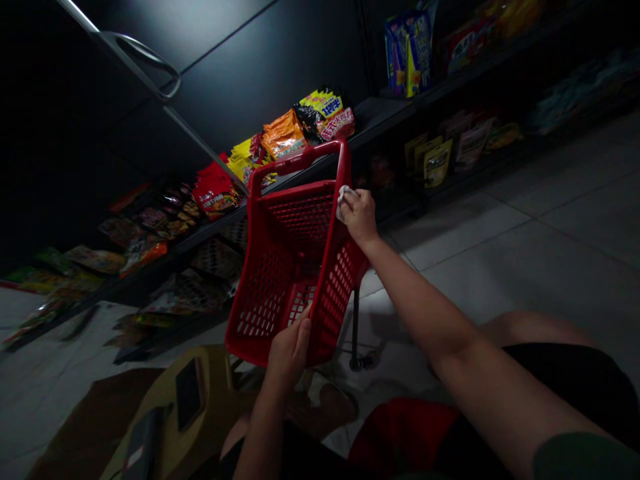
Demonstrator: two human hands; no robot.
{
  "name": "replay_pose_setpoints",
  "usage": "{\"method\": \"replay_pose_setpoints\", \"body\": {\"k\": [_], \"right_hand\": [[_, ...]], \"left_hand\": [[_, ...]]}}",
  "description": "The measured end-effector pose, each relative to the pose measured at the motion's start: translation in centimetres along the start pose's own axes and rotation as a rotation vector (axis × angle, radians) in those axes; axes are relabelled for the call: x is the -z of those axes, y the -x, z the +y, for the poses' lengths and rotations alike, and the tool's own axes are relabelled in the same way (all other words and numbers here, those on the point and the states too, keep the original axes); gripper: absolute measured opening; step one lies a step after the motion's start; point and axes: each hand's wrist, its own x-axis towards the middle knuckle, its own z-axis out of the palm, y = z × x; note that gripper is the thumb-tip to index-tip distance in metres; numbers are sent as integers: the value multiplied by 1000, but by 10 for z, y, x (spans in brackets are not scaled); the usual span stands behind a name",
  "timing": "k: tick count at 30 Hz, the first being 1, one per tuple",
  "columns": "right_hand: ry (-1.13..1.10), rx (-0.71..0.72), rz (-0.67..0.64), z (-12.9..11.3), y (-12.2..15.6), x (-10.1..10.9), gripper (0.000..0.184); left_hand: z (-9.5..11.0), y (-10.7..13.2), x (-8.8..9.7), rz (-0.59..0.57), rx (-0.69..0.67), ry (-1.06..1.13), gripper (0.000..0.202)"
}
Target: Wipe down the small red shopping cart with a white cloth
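Note:
A red plastic shopping basket [280, 280] with slotted walls is held up in front of me, tilted with its open side facing me. My left hand [290, 350] grips its near bottom rim, fingers curled over the edge. My right hand [359, 215] is closed on a small white cloth [342, 198] and presses it against the basket's upper right rim, just below the red handle [300, 160].
Dark shelves [370, 110] carry snack packets in orange, yellow and red behind the basket. A yellowish stool [160, 400] holding a dark phone [187, 393] stands at lower left on a brown mat. Pale tiled floor [525, 247] spreads to the right. My knees show at the bottom.

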Motion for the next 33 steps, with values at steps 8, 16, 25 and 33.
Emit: {"method": "replay_pose_setpoints", "body": {"k": [8, 16, 25, 33], "right_hand": [[-20, -6, -104, -26, 72, 13, 24], [-186, -130, -168, -48, 125, 26, 20], [-312, -96, -377, -113, 243, 63, 15], [-248, -323, -144, -73, 190, 31, 15]], "left_hand": [[0, -1, -3, 35, -23, -30, 51], [2, 0, -6, 69, 36, 56, 50], [2, -20, -13, 49, 46, 339, 58], [-1, -22, -18, 1, 24, 335, 57]]}}
